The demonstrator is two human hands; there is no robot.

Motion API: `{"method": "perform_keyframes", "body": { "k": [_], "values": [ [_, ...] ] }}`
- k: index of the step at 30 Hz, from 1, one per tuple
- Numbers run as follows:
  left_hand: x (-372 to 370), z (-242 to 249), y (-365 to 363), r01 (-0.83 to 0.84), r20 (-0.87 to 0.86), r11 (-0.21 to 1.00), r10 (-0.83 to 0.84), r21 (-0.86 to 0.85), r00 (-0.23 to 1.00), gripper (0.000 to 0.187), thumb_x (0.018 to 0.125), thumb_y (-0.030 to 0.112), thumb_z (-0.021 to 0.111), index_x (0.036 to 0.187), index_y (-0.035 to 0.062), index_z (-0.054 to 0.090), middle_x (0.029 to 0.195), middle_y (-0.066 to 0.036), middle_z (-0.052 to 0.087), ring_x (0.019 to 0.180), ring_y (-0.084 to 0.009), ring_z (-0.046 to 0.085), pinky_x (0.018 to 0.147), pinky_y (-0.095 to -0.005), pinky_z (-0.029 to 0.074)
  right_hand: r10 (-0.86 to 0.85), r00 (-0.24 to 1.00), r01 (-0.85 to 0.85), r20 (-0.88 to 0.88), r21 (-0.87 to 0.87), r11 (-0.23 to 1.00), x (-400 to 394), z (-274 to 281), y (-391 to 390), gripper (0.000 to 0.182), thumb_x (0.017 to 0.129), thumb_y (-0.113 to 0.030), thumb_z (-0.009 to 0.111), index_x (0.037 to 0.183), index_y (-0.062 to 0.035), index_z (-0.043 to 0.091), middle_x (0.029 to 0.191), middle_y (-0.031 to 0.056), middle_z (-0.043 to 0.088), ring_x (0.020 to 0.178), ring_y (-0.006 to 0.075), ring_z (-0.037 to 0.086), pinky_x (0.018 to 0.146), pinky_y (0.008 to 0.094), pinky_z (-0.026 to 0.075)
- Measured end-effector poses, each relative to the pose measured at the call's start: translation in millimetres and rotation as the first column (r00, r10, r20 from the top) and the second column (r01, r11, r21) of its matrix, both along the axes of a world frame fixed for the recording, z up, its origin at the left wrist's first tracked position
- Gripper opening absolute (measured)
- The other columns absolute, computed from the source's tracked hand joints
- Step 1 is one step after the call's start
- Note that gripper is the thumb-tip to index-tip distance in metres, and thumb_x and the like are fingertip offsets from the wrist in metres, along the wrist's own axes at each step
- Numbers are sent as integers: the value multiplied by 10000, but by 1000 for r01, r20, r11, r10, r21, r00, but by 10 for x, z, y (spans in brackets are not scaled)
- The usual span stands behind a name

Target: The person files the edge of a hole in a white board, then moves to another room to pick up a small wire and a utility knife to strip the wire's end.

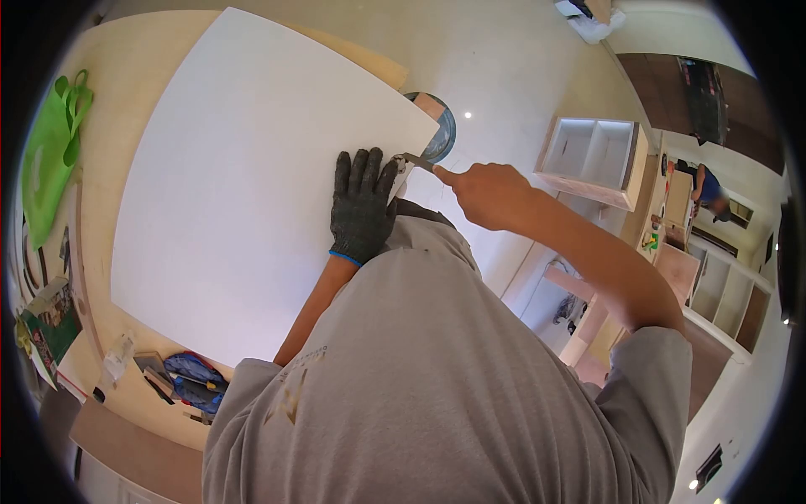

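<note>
Just under flat left hand (363, 204), white panel (243, 176); by its edge, right hand (489, 195) around tool (419, 161).

Gloved left hand (362, 204) lies flat — bare right hand (494, 195) is clenched.

The person is wearing a soft grey cloth shirt (453, 361), its short sleeves (646, 378) hanging loosely around the upper arms. An angular gold-toned marking (290, 399) is showing on the shirt's left front, with lettering (308, 358) too small to read running beside it. A black fabric work glove (363, 210) with a bright blue cuff edge (345, 257) is covering the left hand (363, 189); the right hand (497, 197) is going bare.
</note>
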State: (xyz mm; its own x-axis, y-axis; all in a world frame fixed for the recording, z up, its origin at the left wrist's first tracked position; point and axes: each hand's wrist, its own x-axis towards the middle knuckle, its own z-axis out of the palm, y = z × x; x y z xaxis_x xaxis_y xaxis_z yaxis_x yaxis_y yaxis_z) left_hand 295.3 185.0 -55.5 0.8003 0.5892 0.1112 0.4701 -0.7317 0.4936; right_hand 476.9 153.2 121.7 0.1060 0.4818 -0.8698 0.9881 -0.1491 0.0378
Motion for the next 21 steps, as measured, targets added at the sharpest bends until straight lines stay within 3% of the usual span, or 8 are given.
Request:
{"method": "perform_keyframes", "body": {
  "k": [8, 11, 14, 17, 21],
  "values": [
    [13, -5, -12, -13, -7, 1000, 13, 18, 1000, 617, 818, 282, 747, 1383, 123, 556, 1495, -147, 456, 1426, -334, 372, 1237, -552, 186, 9, 1000, -7, -26, 53, 999, 65, -51, -44, 560, 908, -121, 563, 1466, -142, 510, 873, 123, 689, 796, 287, 692, 653, 416, 552],
    [22, -10, -5, -19, 10, 1000, 19, -2, 1000, 618, 820, 271, 743, 1389, 126, 550, 1493, -139, 459, 1430, -332, 367, 1237, -551, 188, 134, 990, -138, 51, 71, 988, 91, -70, -74, 553, 908, -131, 575, 1458, -133, 520, 839, 94, 688, 744, 262, 692, 612, 400, 540],
    [23, 11, 4, -17, 7, 1000, 17, -23, 1000, 629, 817, 258, 743, 1399, 129, 540, 1498, -133, 455, 1431, -328, 366, 1239, -548, 187, 229, 955, -261, 187, 170, 950, 41, -86, -129, 551, 944, -124, 581, 1485, -173, 487, 776, 66, 660, 653, 205, 649, 549, 343, 496],
    [22, -21, 5, -25, 23, 1000, 25, 2, 999, 647, 801, 251, 749, 1403, 145, 535, 1485, -135, 458, 1417, -332, 378, 1236, -552, 190, 272, 929, -329, 252, 219, 919, 95, -246, -199, 600, 921, -129, 614, 1501, -174, 464, 753, 68, 639, 638, 198, 635, 544, 341, 491],
    [52, -31, 50, -31, 41, 999, 30, 18, 999, 671, 764, 246, 769, 1391, 158, 545, 1431, -137, 482, 1379, -344, 399, 1221, -568, 208, 226, 950, -282, 216, 275, 919, 84, -245, -185, 625, 921, -120, 614, 1518, -173, 436, 752, 77, 634, 652, 209, 638, 555, 354, 500]
  ]
}}
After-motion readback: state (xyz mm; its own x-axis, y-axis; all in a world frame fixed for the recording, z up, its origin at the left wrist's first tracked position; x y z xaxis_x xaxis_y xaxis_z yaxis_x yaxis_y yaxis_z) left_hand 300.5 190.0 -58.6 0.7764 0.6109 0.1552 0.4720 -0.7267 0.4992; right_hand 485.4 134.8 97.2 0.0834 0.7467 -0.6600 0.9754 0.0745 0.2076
